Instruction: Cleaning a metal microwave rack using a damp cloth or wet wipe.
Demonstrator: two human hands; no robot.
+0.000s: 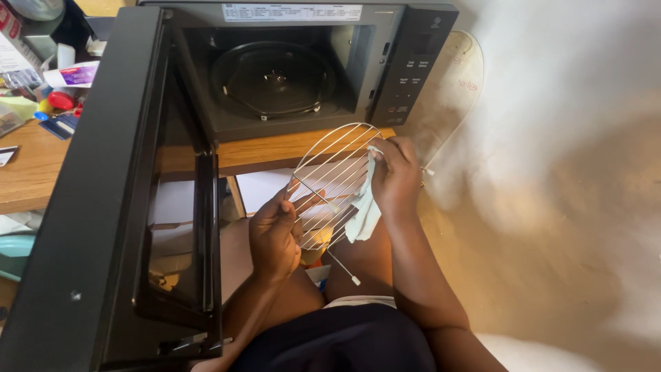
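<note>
Right in front of the open microwave [289, 69], a round wire rack [335, 180] is gripped at its lower edge by the left hand [275, 234]; the right hand [396, 176] presses a white cloth [363, 210] against it, fingers closed.

Warm, soft daylight from the right overexposes the wall [571, 124], which blurs, while the microwave cavity [275, 76] stays dim.
</note>
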